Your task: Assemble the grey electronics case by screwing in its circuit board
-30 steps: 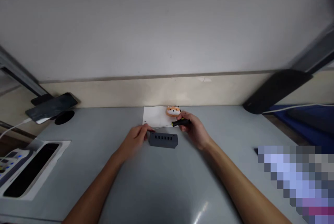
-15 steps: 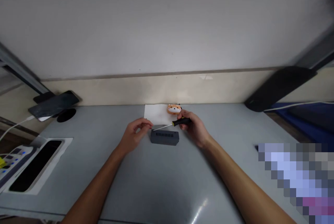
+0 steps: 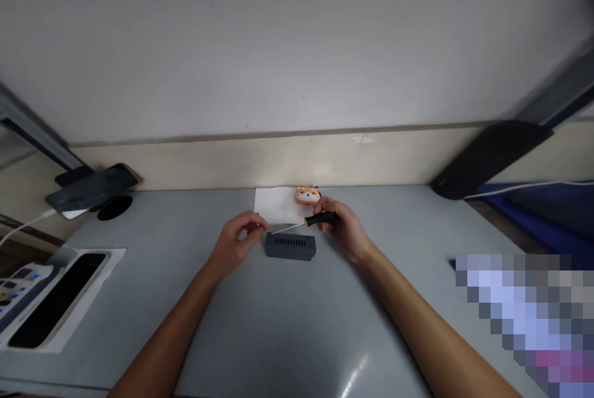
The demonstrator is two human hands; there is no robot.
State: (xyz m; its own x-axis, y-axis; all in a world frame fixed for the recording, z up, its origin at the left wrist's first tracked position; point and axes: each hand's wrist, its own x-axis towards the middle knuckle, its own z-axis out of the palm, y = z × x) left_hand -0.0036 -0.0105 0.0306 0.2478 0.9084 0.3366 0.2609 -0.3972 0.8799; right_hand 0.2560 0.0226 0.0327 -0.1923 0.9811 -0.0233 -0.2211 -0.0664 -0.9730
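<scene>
A dark grey box (image 3: 290,248) with a row of slots along its upper side sits on the grey table in front of me. My right hand (image 3: 346,231) grips the black and yellow handle of a screwdriver (image 3: 321,218). Its thin shaft slants down to the left, and the tip is at the box's left end. Just left of that tip is my left hand (image 3: 236,242), thumb and fingertips pinched together. Whatever may be between those fingertips is too small to make out.
Behind the box lies a white sheet (image 3: 273,203) with an orange and white animal-faced case (image 3: 307,195) on it. At the left are a propped phone (image 3: 93,190), a dark-topped device (image 3: 60,299) and a power strip (image 3: 23,286). A black stand (image 3: 487,160) is at the back right.
The whole view has shifted slightly. Both hands, the screwdriver and the box keep nearly the same places relative to each other; the left fingertips look a touch further from the screwdriver tip.
</scene>
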